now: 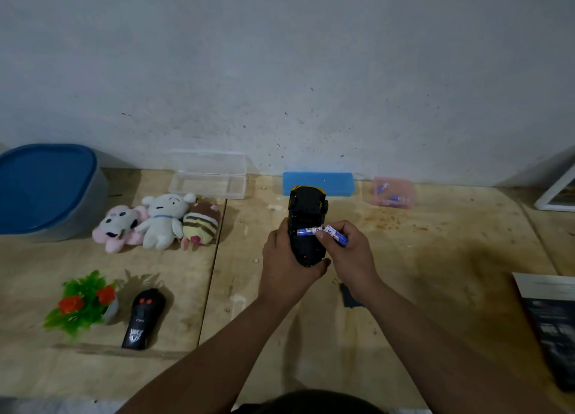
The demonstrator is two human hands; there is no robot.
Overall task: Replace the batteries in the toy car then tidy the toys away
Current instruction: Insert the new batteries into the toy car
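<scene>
Toy car [306,224], belly up, off the table [435,273] near centre of the head view, cradled from nine o'clock by the left hand [281,258], fingers wrapped round its body; one battery [306,231] lying across the open bay, a second battery [337,235] pinched in the right hand [345,252] at three o'clock, tilted, its tip touching the first.

Likely to jam or skid out if pressed in at that slant; polarity unreadable here, so easily seated backwards; the loose cell apt to roll free if the car tips. Dark flat piece [350,295] at five o'clock of the car, possibly the bay cover, half under the right wrist, easy to knock off.

Still out for tidying: plush toys [158,220] and remote [143,318] towards nine o'clock; pink box [392,192] with more cells at one o'clock.
</scene>
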